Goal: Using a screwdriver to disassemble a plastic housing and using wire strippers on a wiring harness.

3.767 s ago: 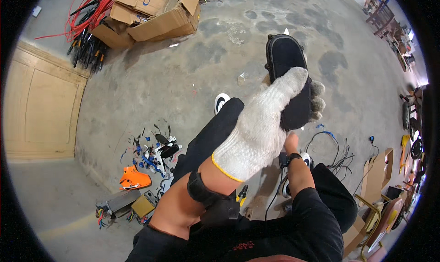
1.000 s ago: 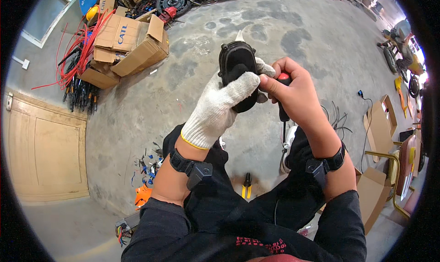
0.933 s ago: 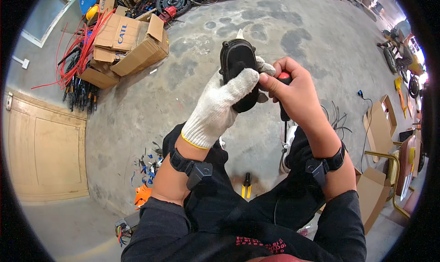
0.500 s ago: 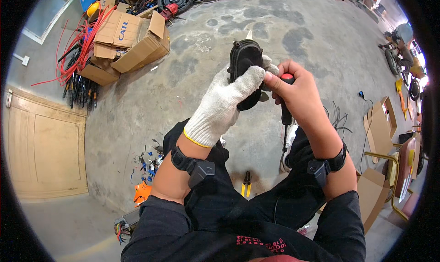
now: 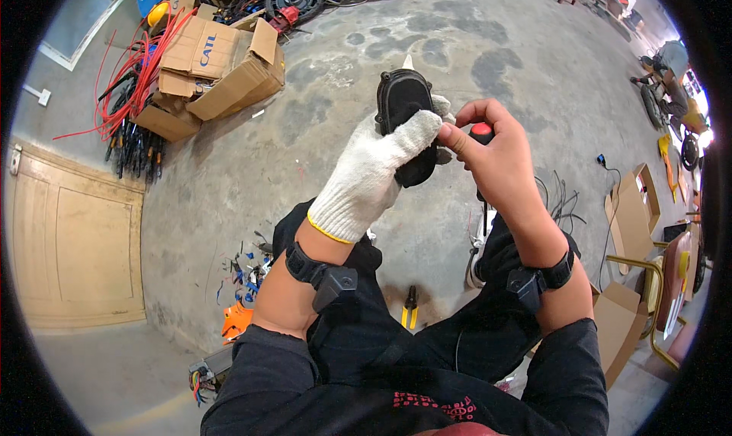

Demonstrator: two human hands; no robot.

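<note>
My left hand [image 5: 374, 157], in a white knit glove edged yellow, is closed round a black oblong housing [image 5: 404, 93] held upright, with a pale tip showing behind its top end. The thumb lies across the housing's face and the other fingertips show at its right edge. My right hand [image 5: 492, 161] is bare and closed round a screwdriver [image 5: 481, 131] with a red-and-black handle, its shaft pointing downward. The right thumb tip is at the housing's right side, by the gloved fingers; what it touches there is hidden.
Cardboard boxes [image 5: 213, 62] and red cables [image 5: 133, 77] lie upper left. Yellow-handled pliers [image 5: 409, 314] lie between my legs. Small parts [image 5: 244, 276] and an orange piece [image 5: 236, 321] lie lower left. Cardboard [image 5: 633, 207] and a chair [image 5: 663, 283] are right; a person [image 5: 671, 62] is far right.
Since the oldest frame my right hand has risen from low down to beside the housing, with the screwdriver in it. Over the last second both hands and the housing have shifted slightly right.
</note>
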